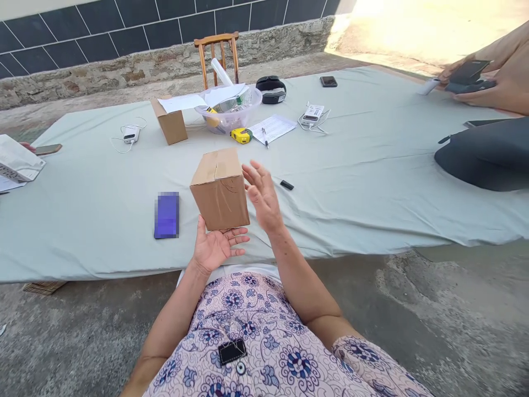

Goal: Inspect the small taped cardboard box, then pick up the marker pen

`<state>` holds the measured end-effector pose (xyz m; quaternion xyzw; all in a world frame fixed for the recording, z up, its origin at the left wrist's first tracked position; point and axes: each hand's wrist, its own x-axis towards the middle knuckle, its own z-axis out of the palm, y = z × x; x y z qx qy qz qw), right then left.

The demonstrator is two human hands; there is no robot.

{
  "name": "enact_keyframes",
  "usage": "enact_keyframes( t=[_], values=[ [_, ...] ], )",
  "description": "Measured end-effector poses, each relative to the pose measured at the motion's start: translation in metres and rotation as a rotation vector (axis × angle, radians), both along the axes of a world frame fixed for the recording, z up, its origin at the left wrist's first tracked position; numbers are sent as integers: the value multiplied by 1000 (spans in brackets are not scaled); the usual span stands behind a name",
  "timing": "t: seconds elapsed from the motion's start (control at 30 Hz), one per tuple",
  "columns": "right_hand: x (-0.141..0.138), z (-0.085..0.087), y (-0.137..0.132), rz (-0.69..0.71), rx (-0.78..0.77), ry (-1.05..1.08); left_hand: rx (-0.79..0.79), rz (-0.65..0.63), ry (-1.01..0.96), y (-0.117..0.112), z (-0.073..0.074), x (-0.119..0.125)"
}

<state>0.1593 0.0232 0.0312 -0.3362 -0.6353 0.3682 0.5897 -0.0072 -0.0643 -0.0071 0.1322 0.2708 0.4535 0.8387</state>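
Note:
A taped brown cardboard box (220, 201) stands in front of me, near the table's front edge. My left hand (214, 248) lies palm up at its lower front edge, with fingers stretched to the right and the thumb by the lower left corner. Whether the left fingers bear any of the box's weight, I cannot tell. Beside the box's right face is my right hand (263, 198), upright with its fingers apart; contact there is unclear. Left of the box lies a blurred purple item (167, 215). A small black object (286, 184) sits to the right.
Farther back are another cardboard box (176, 128), a clear plastic basin (258, 99), a yellow tape measure (241, 135), a paper with a pen (265, 137) and white power banks with cables (313, 114). Another person's hands (475, 96) hold a dark item at right. A black cap-like object (487, 154) lies nearer.

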Motion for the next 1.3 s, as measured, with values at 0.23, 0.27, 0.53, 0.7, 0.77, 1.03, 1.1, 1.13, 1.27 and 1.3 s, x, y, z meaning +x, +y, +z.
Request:
enact_keyframes(
  t=[0.23, 0.27, 0.53, 0.7, 0.77, 1.03, 1.1, 1.13, 1.27, 1.3],
  values=[
    [38, -35, 46, -439, -313, -631, 3, 10, 42, -1, 5, -1],
    [39, -41, 49, -463, -355, -685, 11, 13, 49, -1, 5, 0],
    [39, -59, 47, -474, -495, -687, 56, 60, 110, -2, 8, 2],
    [49, -49, 28, -427, -437, -479, 75, 95, 131, -2, 9, 6],
    [51, -37, 16, -403, -359, -377, 78, 120, 156, -2, 9, 8],
    [30, 29, -44, -362, 497, 32, 114, 179, 254, -3, 6, 12],
    [22, 37, -50, -272, 593, -69, 131, 170, 268, -3, 5, 11],
    [19, 40, -51, -246, 614, -109, 139, 167, 271, -4, 5, 11],
    [15, 38, -50, -233, 632, -157, 153, 175, 274, -4, 6, 10],
    [17, 36, -50, -232, 634, -152, 153, 180, 273, -4, 5, 11]
  ],
)
